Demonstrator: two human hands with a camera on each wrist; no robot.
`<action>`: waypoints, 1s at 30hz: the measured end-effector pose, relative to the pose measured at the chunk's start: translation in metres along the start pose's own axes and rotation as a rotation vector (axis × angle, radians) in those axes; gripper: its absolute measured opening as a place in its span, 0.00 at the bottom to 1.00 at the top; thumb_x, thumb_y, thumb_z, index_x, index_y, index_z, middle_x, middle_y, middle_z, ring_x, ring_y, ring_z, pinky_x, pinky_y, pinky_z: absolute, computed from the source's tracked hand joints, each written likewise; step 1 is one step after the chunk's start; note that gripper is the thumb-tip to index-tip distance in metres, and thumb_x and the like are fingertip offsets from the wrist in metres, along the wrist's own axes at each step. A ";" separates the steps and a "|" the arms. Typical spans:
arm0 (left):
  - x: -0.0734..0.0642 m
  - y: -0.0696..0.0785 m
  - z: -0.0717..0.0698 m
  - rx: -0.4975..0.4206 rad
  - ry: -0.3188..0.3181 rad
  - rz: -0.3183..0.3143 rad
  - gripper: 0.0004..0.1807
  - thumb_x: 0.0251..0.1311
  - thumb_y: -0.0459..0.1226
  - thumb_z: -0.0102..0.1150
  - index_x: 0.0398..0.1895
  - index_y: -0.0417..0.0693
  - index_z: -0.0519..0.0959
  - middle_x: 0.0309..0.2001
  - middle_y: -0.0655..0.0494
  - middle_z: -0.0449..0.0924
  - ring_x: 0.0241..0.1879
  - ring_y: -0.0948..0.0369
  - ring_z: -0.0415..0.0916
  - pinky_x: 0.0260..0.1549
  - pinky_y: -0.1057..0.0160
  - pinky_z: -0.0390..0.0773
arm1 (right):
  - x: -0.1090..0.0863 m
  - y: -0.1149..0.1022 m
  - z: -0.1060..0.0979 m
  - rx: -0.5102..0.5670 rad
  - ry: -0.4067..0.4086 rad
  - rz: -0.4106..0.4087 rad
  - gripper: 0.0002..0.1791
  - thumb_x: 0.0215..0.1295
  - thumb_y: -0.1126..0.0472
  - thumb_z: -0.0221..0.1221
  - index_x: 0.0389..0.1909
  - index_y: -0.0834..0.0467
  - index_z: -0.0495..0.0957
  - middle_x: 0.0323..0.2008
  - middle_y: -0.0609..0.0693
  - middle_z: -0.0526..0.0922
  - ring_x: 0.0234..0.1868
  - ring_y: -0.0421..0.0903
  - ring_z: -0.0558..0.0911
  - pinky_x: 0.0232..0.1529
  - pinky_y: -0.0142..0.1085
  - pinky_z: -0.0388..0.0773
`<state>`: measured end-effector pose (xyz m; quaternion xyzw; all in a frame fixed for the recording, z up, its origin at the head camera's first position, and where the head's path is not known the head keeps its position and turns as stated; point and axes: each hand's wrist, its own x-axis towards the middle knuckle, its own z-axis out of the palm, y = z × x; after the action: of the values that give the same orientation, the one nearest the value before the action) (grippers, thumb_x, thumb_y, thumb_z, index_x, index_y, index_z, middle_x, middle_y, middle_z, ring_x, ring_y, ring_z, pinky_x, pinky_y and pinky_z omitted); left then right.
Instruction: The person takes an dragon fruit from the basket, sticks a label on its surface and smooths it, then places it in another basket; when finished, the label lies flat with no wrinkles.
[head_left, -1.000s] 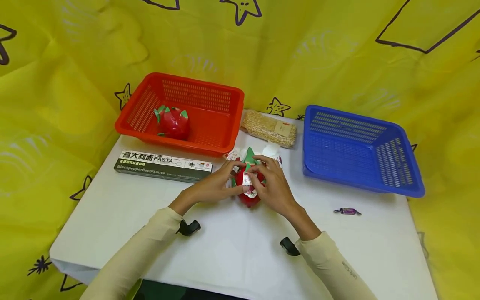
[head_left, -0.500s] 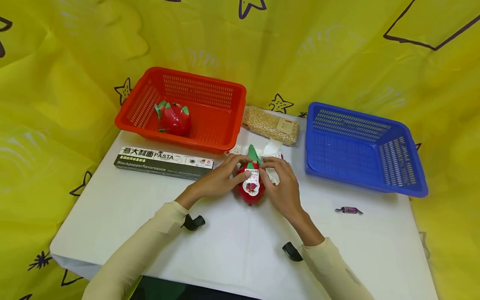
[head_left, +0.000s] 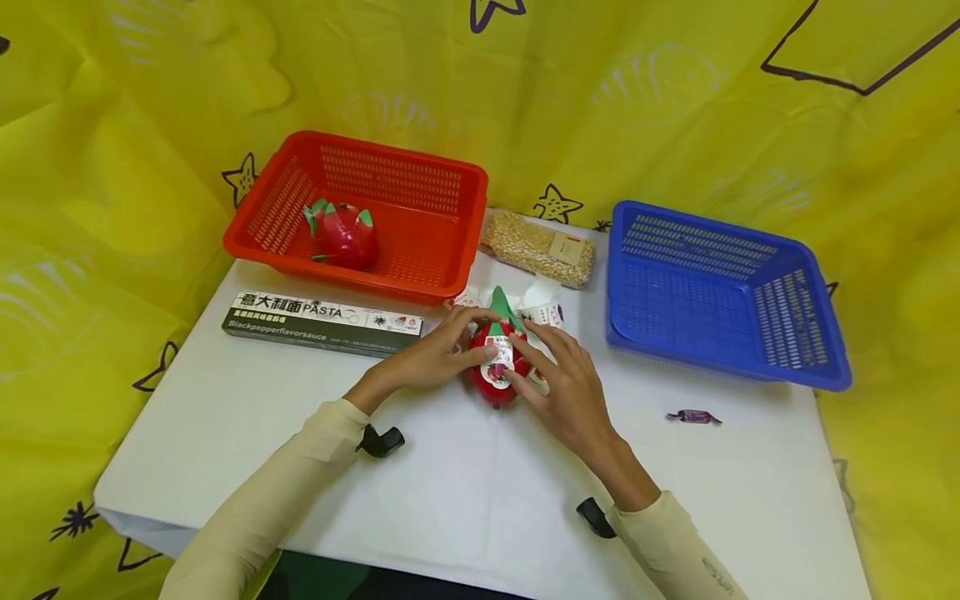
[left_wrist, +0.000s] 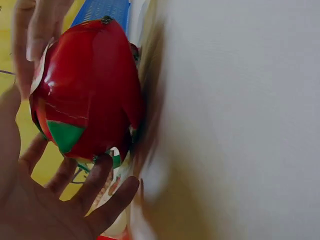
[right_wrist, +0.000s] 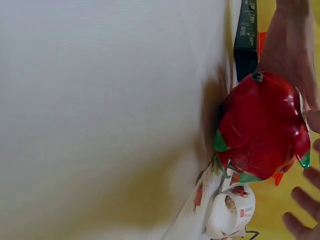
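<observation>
A glossy red dragon fruit [head_left: 497,400] with green leaf tips lies on the white table, leaf end pointing away. A white printed label [head_left: 496,377] is on its upper side. My left hand [head_left: 429,357] holds the fruit from the left, thumb by the label and fingers bent around the leaf end. From the right, my right hand [head_left: 573,392] reaches over with spread fingers; fingertips touch or hover at the label. The right wrist view shows the fruit [right_wrist: 262,125] beside those loose fingers. Behind it sits a roll of printed labels [head_left: 546,313], partly hidden.
A red basket [head_left: 420,292] at back left contains another dragon fruit [head_left: 347,237]. A pasta box [head_left: 322,325] lies before it. A bag of pale grains or beans [head_left: 528,246] stands between it and a blue basket [head_left: 675,317]. A purple wrapped candy [head_left: 693,417] lies at right.
My right hand had its fingertips at the label, drew back rightward, and now has spread fingers over the label again. My left hand stays around the dragon fruit.
</observation>
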<state>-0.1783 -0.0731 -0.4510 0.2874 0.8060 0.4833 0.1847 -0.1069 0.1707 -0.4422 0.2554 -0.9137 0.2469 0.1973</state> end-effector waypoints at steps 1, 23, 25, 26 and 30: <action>-0.001 -0.001 0.000 0.002 -0.008 0.001 0.32 0.76 0.50 0.62 0.78 0.62 0.62 0.68 0.51 0.63 0.56 0.53 0.72 0.56 0.48 0.78 | -0.001 0.000 0.000 -0.005 0.001 -0.019 0.29 0.61 0.57 0.77 0.64 0.53 0.85 0.71 0.55 0.78 0.71 0.61 0.74 0.67 0.58 0.73; 0.000 -0.003 -0.001 -0.033 -0.016 0.032 0.31 0.78 0.46 0.59 0.78 0.57 0.61 0.71 0.52 0.62 0.60 0.53 0.67 0.60 0.50 0.75 | -0.001 0.005 0.006 -0.065 0.033 -0.038 0.29 0.66 0.56 0.71 0.68 0.51 0.82 0.72 0.54 0.77 0.69 0.58 0.76 0.57 0.54 0.81; 0.001 -0.002 -0.001 -0.040 -0.025 0.024 0.30 0.79 0.46 0.57 0.78 0.56 0.61 0.72 0.52 0.61 0.62 0.52 0.66 0.61 0.50 0.74 | 0.000 0.005 0.007 -0.082 0.039 -0.041 0.27 0.66 0.56 0.71 0.66 0.52 0.83 0.71 0.54 0.79 0.68 0.59 0.77 0.54 0.54 0.81; 0.001 -0.001 -0.001 -0.041 -0.026 0.019 0.29 0.79 0.46 0.55 0.78 0.56 0.60 0.72 0.51 0.60 0.62 0.52 0.66 0.61 0.50 0.74 | 0.000 0.005 0.008 -0.087 0.041 -0.044 0.26 0.66 0.56 0.71 0.66 0.52 0.84 0.70 0.54 0.79 0.68 0.60 0.77 0.54 0.55 0.82; 0.003 0.000 0.000 -0.060 -0.007 -0.012 0.26 0.80 0.48 0.52 0.75 0.56 0.62 0.68 0.51 0.62 0.59 0.52 0.68 0.58 0.50 0.74 | 0.001 0.004 0.008 -0.107 0.050 -0.057 0.26 0.66 0.55 0.70 0.66 0.53 0.84 0.68 0.55 0.81 0.66 0.61 0.78 0.52 0.56 0.83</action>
<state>-0.1804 -0.0708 -0.4514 0.2787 0.7923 0.5050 0.1988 -0.1124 0.1690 -0.4496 0.2644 -0.9127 0.1982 0.2404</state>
